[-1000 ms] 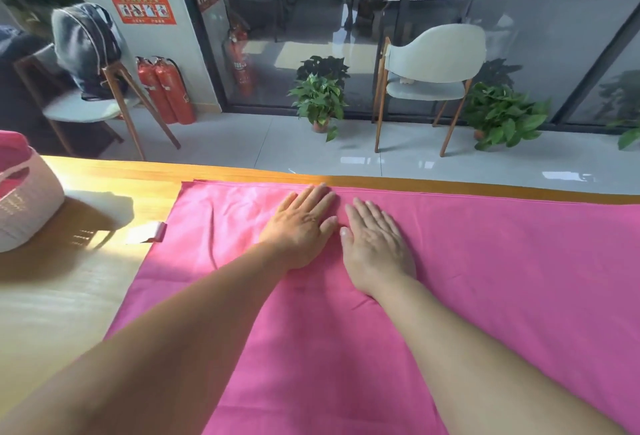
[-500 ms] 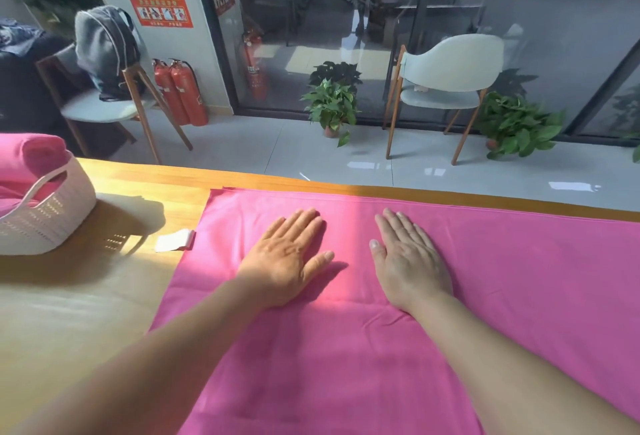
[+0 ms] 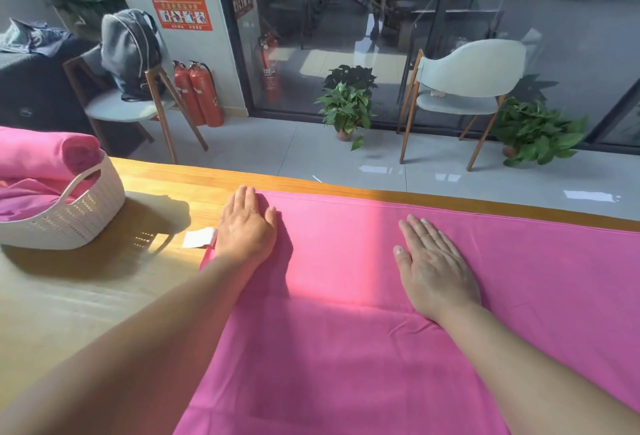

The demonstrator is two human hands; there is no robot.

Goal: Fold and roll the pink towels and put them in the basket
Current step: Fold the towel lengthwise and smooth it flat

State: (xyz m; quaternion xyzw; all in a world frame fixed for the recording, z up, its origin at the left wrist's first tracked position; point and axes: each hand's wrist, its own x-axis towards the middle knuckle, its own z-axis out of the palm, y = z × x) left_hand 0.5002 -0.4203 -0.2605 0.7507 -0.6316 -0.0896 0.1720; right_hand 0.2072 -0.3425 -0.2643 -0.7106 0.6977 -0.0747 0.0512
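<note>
A large pink towel [image 3: 346, 330] lies spread flat on the wooden table [image 3: 86, 296]. My left hand [image 3: 246, 226] presses flat on the towel's far left corner, fingers straight. My right hand [image 3: 433, 265] lies flat on the towel further right, fingers straight and together. A white care label [image 3: 198, 238] sticks out from the towel's left edge beside my left hand. At the left stands a white woven basket [image 3: 79, 216] holding a rolled pink towel [image 3: 52, 154] and more loose pink cloth.
The table's far edge [image 3: 381, 192] runs just beyond the towel. Past it, on the tiled floor, are two chairs, potted plants [image 3: 346, 109], red fire extinguishers [image 3: 199, 95] and a glass wall.
My hands have slid apart over the towel: the left went out to the far left corner, the right moved rightward. The view has shifted, so the basket shows more fully.
</note>
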